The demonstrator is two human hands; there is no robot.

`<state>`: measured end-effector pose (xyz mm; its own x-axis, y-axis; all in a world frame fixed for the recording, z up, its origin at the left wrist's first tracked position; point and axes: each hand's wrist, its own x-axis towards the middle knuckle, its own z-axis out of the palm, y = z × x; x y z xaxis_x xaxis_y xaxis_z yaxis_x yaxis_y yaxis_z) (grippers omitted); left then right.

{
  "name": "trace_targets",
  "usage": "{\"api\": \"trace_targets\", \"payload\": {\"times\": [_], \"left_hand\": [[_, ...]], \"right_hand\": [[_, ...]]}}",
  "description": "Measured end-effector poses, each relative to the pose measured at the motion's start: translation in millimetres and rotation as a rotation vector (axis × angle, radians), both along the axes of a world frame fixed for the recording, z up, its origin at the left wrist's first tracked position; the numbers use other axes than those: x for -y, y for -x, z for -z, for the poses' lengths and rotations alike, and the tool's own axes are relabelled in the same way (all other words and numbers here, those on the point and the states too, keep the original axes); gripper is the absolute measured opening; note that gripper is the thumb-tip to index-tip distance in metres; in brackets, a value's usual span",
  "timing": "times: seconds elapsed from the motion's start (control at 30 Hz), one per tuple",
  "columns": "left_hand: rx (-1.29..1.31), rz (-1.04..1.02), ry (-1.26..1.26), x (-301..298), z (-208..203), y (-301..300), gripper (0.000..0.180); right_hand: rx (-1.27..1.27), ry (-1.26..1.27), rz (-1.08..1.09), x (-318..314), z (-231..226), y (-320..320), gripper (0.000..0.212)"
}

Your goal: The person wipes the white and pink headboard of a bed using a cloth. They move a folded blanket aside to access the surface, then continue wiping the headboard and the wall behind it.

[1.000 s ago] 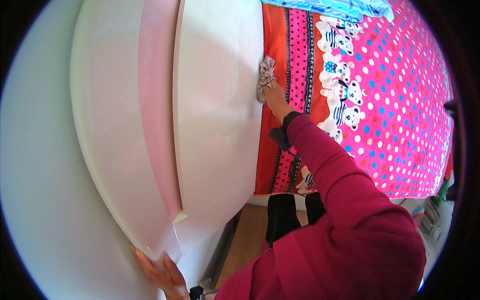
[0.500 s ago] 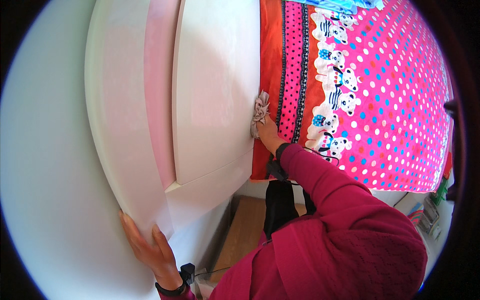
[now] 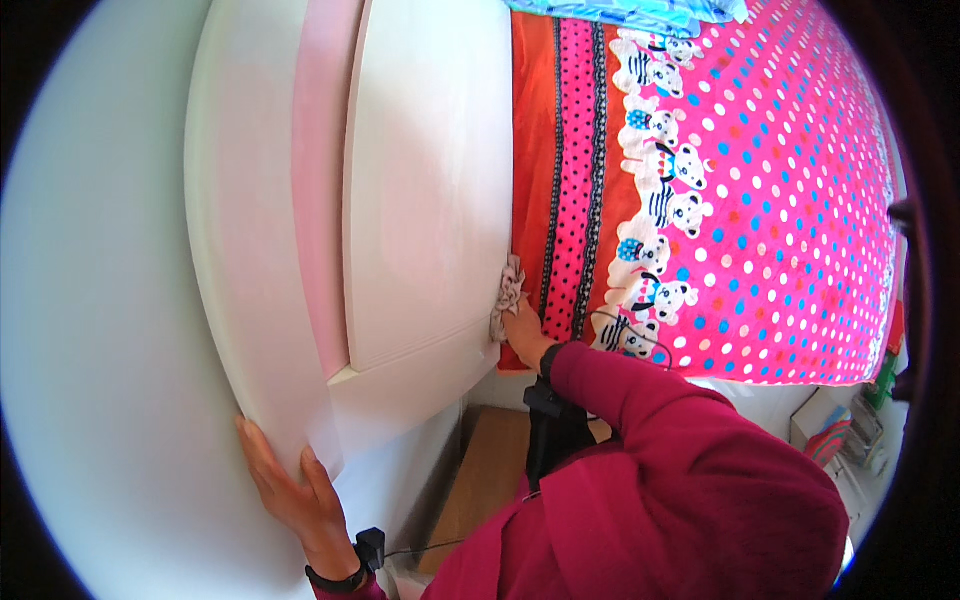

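A white headboard (image 3: 430,190) with a pink stripe (image 3: 318,190) stands upright along the wall. My left hand (image 3: 300,490) rests on its lower left corner, fingers along the outer edge and thumb apart on the front face. In my right hand (image 3: 525,325) is a crumpled beige cloth (image 3: 509,288), pressed at the headboard's right edge where it meets the bedding. Beside that hand lies the pink polka-dot bed sheet (image 3: 780,220), with an orange border and a row of cartoon bears. Part of the cloth is hidden by my fingers.
A pale wall (image 3: 90,300) runs close along the left. Blue patterned fabric (image 3: 640,10) lies on the far end of the bed. Below is a brown wooden surface (image 3: 485,460). Assorted items (image 3: 845,440) sit at the right beyond the bed. Thin cables trail from both wrists.
My right hand has slid toward me along the headboard's edge with the cloth, down to near its lower right corner. My left hand has stayed on its corner.
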<state>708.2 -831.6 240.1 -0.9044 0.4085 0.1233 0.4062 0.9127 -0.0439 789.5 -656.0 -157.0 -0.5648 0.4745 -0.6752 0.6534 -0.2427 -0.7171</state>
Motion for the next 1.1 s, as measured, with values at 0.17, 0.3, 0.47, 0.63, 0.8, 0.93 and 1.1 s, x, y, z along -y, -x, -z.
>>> {"api": "trace_targets", "payload": {"times": [0.17, 0.3, 0.47, 0.63, 0.8, 0.93, 1.1], "left_hand": [[-0.001, 0.01, 0.042, 0, -1, 0, 0.058], [0.022, -0.015, 0.028, -1, -3, -1, 0.059], [0.017, -0.006, 0.048, 2, -3, -1, 0.058], [0.048, -0.044, 0.048, 6, -1, -2, 0.058], [0.043, -0.042, 0.153, 9, -4, -2, 0.065], [0.043, -0.054, 0.14, 11, -4, -4, 0.064], [0.093, -0.172, 0.22, 13, -3, -7, 0.064]], "right_hand": [[0.04, 0.244, 0.22, 3, -5, 15, 0.044], [0.122, 0.405, 0.261, -1, -10, 34, 0.046], [0.122, 0.393, 0.235, -23, -56, 73, 0.048], [0.003, 0.402, 0.362, -59, -99, 119, 0.046], [-0.099, 0.235, 0.426, -102, -98, 167, 0.034], [-0.156, 0.231, 0.47, -141, -90, 202, 0.032], [-0.172, 0.121, 0.407, -190, -73, 242, 0.033]]}}
